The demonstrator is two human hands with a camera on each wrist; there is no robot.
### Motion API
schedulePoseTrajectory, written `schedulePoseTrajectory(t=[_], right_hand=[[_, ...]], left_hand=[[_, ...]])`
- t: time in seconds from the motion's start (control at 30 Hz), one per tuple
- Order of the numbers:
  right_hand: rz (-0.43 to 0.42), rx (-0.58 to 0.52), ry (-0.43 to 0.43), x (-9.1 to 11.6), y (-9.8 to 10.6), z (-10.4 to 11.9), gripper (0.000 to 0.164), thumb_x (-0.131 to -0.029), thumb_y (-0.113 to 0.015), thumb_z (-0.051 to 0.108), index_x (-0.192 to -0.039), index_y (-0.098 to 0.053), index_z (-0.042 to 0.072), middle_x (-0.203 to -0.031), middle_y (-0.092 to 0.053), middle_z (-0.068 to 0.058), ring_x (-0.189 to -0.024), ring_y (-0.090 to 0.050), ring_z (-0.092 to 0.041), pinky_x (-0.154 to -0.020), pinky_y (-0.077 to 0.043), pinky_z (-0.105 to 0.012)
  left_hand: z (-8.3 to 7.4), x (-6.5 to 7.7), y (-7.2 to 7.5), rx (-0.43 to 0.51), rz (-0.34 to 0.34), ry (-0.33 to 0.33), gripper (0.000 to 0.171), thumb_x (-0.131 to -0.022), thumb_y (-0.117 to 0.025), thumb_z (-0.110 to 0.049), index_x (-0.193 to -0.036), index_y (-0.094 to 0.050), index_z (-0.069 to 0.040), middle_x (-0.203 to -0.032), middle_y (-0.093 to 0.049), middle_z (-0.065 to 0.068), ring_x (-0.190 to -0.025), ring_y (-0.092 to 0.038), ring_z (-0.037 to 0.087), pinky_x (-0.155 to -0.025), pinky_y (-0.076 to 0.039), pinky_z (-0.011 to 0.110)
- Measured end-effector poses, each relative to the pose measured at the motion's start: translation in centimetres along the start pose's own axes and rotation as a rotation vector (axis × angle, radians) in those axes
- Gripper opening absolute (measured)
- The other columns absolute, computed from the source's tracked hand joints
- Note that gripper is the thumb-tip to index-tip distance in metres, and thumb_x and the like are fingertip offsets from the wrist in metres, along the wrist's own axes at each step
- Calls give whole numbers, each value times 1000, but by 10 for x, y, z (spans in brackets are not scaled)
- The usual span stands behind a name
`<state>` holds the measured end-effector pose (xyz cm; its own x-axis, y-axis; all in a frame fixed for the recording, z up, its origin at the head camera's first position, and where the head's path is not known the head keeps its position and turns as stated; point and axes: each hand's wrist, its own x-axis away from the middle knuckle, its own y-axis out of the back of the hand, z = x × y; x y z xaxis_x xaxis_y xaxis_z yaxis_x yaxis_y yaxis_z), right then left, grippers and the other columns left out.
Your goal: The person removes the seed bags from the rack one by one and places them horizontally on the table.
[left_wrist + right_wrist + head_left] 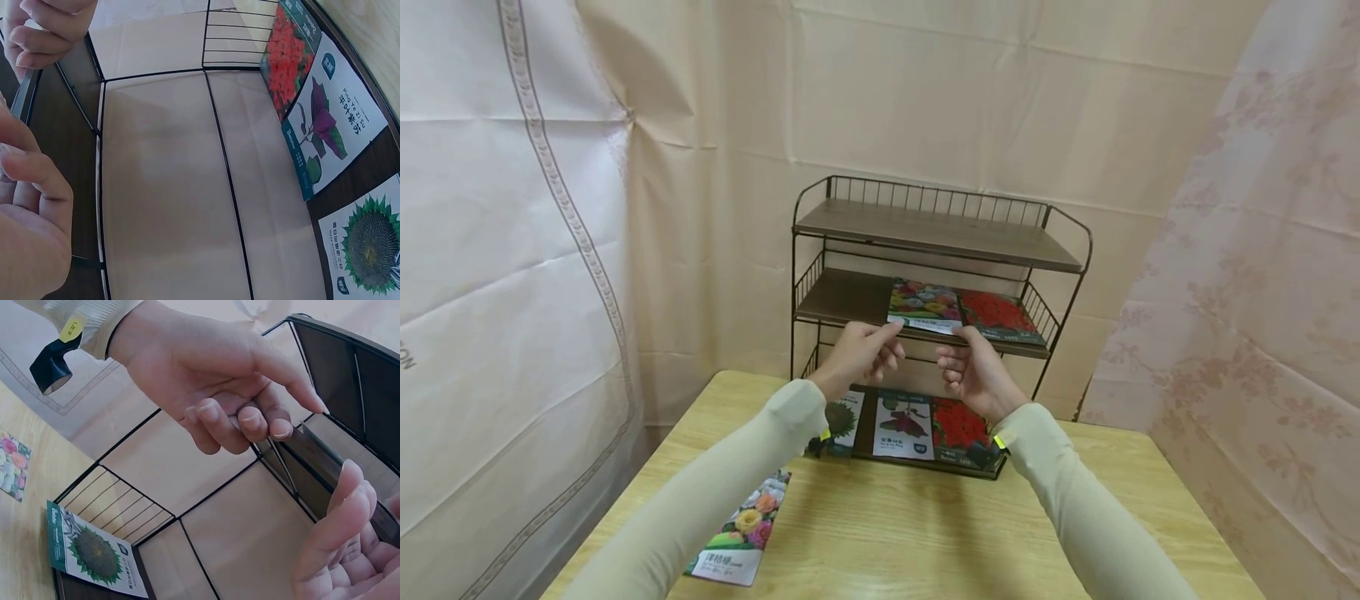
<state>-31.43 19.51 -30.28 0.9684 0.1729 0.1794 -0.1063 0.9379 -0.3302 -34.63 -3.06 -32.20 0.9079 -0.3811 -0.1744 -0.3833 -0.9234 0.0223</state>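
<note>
A packet with multicoloured flowers (925, 302) lies flat on the middle shelf (850, 296) of a dark rack, its white end at the front edge. At that packet's front left corner is the thumb of my left hand (859, 357). My right hand (983, 375) has its thumb at the front right corner. The other fingers of both hands are loosely bent below the shelf edge, as the right wrist view shows. Directly right of this packet lies a red-flower packet (996, 310).
On the bottom shelf lie a sunflower packet (845, 419), a purple-leaf packet (902, 427) and another red-flower packet (958, 423). The top shelf (932, 227) overhangs the hands. Another multicoloured flower packet (747, 523) lies on the wooden table (865, 533), partly behind the left sleeve.
</note>
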Motion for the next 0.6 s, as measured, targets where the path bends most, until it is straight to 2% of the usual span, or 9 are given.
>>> schedulePoseTrajectory(t=[0.13, 0.33, 0.5, 0.6], right_hand=[[19, -15, 11, 0, 2, 0, 39, -109, -45, 39, -93, -66, 10, -72, -66, 1, -55, -48, -8, -51, -40, -21], [65, -37, 6, 1, 8, -1, 29, -107, -51, 25, -90, -67, 8, -70, -64, 1, -54, -43, -8, -49, -38, -22], [113, 0, 67, 4, 12, 1, 23, -108, -50, 16, -96, -67, 7, -72, -66, 1, -54, -44, -7, -50, -40, -20], [116, 46, 102, 5, 13, 1, 23, -108, -53, 16, -95, -69, 5, -70, -67, 1, -53, -48, -6, -50, -42, -19]], left_hand=[[-1, 1, 0, 4, -2, -2, 59, -101, -61, -54, -92, -73, 4, -70, -65, 6, -47, -49, 13, -46, -39, 27], [1, -1, 1, 59, -23, 2, 65, -100, -62, -53, -98, -70, 11, -69, -66, 9, -44, -49, 12, -43, -37, 25], [0, -4, 3, 101, -20, 9, 52, -104, -62, -39, -103, -68, 13, -69, -65, 5, -45, -49, 10, -42, -37, 23], [-2, -3, 4, 106, -20, 17, 42, -105, -62, -33, -99, -69, 8, -69, -65, 4, -46, -49, 10, -43, -36, 22]])
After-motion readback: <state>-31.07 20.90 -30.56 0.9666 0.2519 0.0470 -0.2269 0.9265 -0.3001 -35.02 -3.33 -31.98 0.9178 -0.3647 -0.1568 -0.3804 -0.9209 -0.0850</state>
